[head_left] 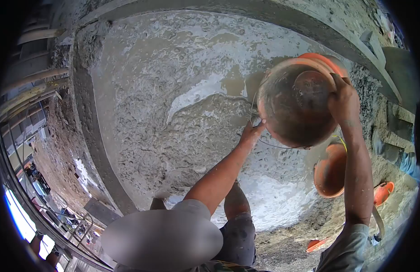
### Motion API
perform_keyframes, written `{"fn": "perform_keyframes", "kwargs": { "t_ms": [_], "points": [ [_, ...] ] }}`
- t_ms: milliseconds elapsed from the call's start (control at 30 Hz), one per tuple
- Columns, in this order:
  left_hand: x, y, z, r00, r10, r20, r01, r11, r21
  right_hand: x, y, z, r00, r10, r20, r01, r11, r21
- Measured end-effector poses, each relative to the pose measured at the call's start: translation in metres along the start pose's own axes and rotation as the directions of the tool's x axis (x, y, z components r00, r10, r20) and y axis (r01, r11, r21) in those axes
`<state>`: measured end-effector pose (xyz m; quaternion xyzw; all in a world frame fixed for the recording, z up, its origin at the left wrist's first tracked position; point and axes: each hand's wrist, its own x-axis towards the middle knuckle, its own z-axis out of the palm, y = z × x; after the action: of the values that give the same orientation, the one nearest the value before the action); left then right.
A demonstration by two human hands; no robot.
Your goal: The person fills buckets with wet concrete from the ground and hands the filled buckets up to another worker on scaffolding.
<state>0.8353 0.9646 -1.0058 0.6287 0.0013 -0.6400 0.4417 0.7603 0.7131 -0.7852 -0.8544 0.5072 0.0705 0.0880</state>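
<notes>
A large orange bucket (294, 113), its inside smeared with grey, is held over wet grey concrete (196, 122). Its mouth faces me and its round bottom shows inside. My right hand (345, 100) is closed over the rim on the right. On the lower left edge, my left hand (254, 132) has its fingers closed at the rim, near the thin wire handle (280, 146). More orange plastic (325, 61) shows behind the far rim; whether it is a second bucket I cannot tell. Below my right hand, a smaller orange bucket (329, 174) with a yellow cord lies tilted.
Concrete edge beams (94, 122) border the wet area on the left and along the far side. Orange pieces (383, 192) lie at the right. Hollow blocks (396, 127) stand at the right edge. Planks (35, 84) are at far left. A blurred grey oval (162, 240) covers the lower left.
</notes>
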Motion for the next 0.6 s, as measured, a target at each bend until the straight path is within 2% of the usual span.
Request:
{"fn": "perform_keyframes", "kwargs": {
  "t_ms": [33, 100, 167, 233, 300, 333, 400, 433, 467, 500, 533, 600],
  "points": [
    [0.002, 0.027, -0.008, 0.997, 0.001, 0.076, 0.003, 0.999, -0.053, 0.0, -0.002, -0.009, 0.999, 0.035, -0.025, -0.034, 0.998, 0.053],
    [0.0, 0.09, -0.032, 0.975, -0.218, -0.043, 0.203, 0.953, -0.224, 0.0, -0.013, -0.003, 0.97, 0.112, -0.216, -0.082, 0.987, 0.141],
    [0.051, 0.092, -0.079, 0.963, 0.146, -0.226, -0.141, 0.989, 0.041, -0.006, -0.035, 0.012, 0.897, 0.163, -0.41, -0.066, 0.968, 0.241],
    [0.041, 0.145, -0.1, 0.943, 0.186, -0.276, -0.242, 0.953, -0.184, -0.019, -0.068, 0.049, 0.826, 0.199, -0.528, -0.044, 0.956, 0.291],
    [0.032, 0.178, -0.13, 0.973, 0.102, -0.209, -0.133, 0.981, -0.142, -0.03, -0.104, 0.101, 0.712, 0.215, -0.668, -0.048, 0.965, 0.259],
    [0.03, 0.187, -0.144, 0.983, 0.061, -0.175, -0.084, 0.989, -0.124, -0.036, -0.122, 0.13, 0.729, 0.277, -0.625, -0.139, 0.955, 0.262],
    [0.027, 0.188, -0.171, 0.997, 0.073, -0.001, -0.073, 0.994, -0.077, -0.06, -0.173, 0.172, 0.772, 0.372, -0.515, -0.285, 0.928, 0.242],
    [0.024, 0.186, -0.188, 0.994, 0.069, 0.086, -0.065, 0.997, -0.046, -0.065, -0.189, 0.176, 0.765, 0.478, -0.432, -0.368, 0.874, 0.316],
    [0.018, 0.179, -0.202, 0.979, 0.124, 0.16, -0.126, 0.992, 0.007, -0.069, -0.206, 0.178, 0.747, 0.573, -0.338, -0.449, 0.809, 0.379],
    [0.017, 0.173, -0.219, 0.971, 0.174, 0.165, -0.193, 0.975, 0.11, -0.07, -0.223, 0.181, 0.717, 0.653, -0.245, -0.522, 0.736, 0.431],
    [0.015, 0.16, -0.237, 0.961, 0.216, 0.172, -0.249, 0.948, 0.2, -0.068, -0.213, 0.197, 0.69, 0.715, -0.113, -0.551, 0.619, 0.56],
    [-0.006, 0.15, -0.268, 0.942, 0.266, 0.207, -0.326, 0.873, 0.362, -0.083, -0.197, 0.262, 0.744, 0.656, 0.13, -0.551, 0.491, 0.675]
  ]
}}
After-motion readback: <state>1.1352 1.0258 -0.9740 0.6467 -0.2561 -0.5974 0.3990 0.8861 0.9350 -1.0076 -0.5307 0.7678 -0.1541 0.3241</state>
